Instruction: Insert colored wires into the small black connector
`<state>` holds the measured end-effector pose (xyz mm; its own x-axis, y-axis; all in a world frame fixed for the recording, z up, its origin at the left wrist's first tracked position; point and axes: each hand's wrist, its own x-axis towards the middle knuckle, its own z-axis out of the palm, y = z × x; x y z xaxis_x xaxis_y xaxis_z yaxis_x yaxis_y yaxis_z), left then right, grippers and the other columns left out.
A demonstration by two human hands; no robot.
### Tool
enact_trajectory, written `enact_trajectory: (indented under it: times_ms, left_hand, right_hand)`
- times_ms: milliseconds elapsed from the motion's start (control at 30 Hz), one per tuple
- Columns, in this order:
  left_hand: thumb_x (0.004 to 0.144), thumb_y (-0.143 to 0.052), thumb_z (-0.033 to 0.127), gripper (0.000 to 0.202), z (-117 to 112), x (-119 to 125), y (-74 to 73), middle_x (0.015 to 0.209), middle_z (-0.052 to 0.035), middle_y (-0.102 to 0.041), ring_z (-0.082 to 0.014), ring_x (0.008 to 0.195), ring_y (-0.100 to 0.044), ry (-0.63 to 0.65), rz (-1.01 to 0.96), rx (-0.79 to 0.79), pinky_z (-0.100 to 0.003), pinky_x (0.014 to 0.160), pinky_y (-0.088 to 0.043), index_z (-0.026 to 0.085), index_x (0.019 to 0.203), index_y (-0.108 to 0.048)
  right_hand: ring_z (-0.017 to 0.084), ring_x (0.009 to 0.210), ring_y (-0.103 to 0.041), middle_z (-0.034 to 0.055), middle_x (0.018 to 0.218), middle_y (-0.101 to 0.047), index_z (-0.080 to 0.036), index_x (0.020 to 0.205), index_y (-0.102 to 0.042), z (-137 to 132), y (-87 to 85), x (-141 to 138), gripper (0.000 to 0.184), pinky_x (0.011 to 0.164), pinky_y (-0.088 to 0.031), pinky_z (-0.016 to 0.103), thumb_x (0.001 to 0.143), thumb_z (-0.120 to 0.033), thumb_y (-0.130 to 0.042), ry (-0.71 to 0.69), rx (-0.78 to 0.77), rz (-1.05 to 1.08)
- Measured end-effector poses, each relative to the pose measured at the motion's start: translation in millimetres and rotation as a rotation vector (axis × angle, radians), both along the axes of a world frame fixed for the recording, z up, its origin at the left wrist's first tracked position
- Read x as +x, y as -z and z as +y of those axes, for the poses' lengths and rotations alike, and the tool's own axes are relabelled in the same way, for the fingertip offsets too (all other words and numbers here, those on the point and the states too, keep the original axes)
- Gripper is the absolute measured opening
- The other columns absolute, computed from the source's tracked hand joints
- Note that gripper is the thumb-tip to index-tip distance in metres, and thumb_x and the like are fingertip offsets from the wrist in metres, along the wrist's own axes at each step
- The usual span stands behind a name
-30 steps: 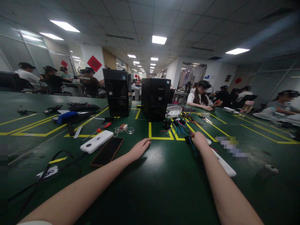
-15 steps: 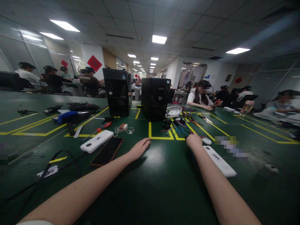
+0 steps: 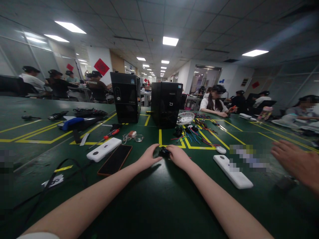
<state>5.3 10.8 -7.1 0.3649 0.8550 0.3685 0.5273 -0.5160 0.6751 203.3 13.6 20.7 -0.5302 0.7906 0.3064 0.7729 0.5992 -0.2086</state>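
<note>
My right hand (image 3: pixel 178 156) pinches small black part (image 3: pixel 163 152); my left hand (image 3: pixel 150 157) loosely cupped beside it, contact unclear; part between hands, green table (image 3: pixel 159 205) with yellow tape (image 3: pixel 160 136), 2 black towers (image 3: pixel 166 104) behind, ceiling lights (image 3: pixel 170 41) on

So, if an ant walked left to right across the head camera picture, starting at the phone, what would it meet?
Phone → left hand → small black part → right hand → long white case → another person's hand.
</note>
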Motion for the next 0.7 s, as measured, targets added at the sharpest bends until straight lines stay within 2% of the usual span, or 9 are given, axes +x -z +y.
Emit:
enact_trajectory:
  times_ms: [100, 233, 400, 467, 567, 700]
  left_hand:
    - [0.068, -0.068, 0.032, 0.072, 2, -2, 3.3, 0.131, -0.0144, -0.045, -0.0288, 0.121, -0.042, 0.047, 0.001, -0.019, -0.045, 0.103, -0.030, 0.016, 0.131, -0.037]
    - [0.070, -0.065, 0.029, 0.071, 2, -2, 3.5, 0.116, -0.0106, -0.058, -0.0265, 0.109, -0.052, 0.092, -0.005, -0.070, -0.044, 0.098, -0.036, 0.018, 0.132, -0.034]
    - [0.068, -0.064, 0.022, 0.065, 1, 1, 2.0, 0.112, -0.0087, -0.059, -0.0238, 0.104, -0.055, 0.106, -0.009, -0.064, -0.038, 0.094, -0.040, 0.018, 0.128, -0.038]
    - [0.068, -0.065, 0.024, 0.058, 2, 2, 2.7, 0.112, -0.0090, -0.059, -0.0244, 0.104, -0.054, 0.111, 0.016, -0.033, -0.037, 0.093, -0.040, 0.017, 0.122, -0.045]
    - [0.068, -0.065, 0.027, 0.037, 4, 1, 4.1, 0.103, -0.0083, -0.061, -0.0249, 0.097, -0.056, 0.089, 0.092, -0.008, -0.036, 0.088, -0.042, 0.017, 0.102, -0.058]
    - [0.068, -0.066, 0.027, 0.030, 6, -1, 4.6, 0.097, -0.0074, -0.062, -0.0238, 0.091, -0.056, 0.086, 0.135, 0.015, -0.034, 0.083, -0.043, 0.016, 0.095, -0.059]
  right_hand:
    - [0.017, 0.108, -0.050, 0.0089, 0.113, -0.059, -0.016, 0.103, -0.062, -7, 1.0, -11, 0.037, 0.097, -0.036, 0.033, 0.073, -0.003, -0.045, -0.095, 0.029, 0.066]
    - [0.018, 0.103, -0.052, 0.0079, 0.106, -0.060, -0.016, 0.100, -0.061, -16, 0.3, -17, 0.033, 0.093, -0.037, 0.034, 0.072, -0.004, -0.050, -0.154, 0.062, 0.116]
    - [0.019, 0.100, -0.052, 0.0078, 0.102, -0.060, -0.017, 0.089, -0.061, -22, 5.5, -26, 0.013, 0.090, -0.039, 0.036, 0.077, -0.014, -0.054, -0.167, 0.123, 0.114]
    - [0.018, 0.098, -0.052, 0.0075, 0.100, -0.060, -0.017, 0.085, -0.060, -23, 7.9, -30, 0.010, 0.088, -0.039, 0.036, 0.080, -0.014, -0.052, -0.155, 0.136, 0.107]
    - [0.018, 0.094, -0.052, 0.0071, 0.099, -0.059, -0.017, 0.084, -0.058, -25, 9.7, -33, 0.011, 0.086, -0.040, 0.036, 0.081, -0.013, -0.049, -0.129, 0.158, 0.108]
    - [0.018, 0.093, -0.051, 0.0071, 0.099, -0.057, -0.017, 0.084, -0.056, -29, 11.5, -36, 0.010, 0.084, -0.040, 0.035, 0.082, -0.012, -0.047, -0.085, 0.174, 0.132]
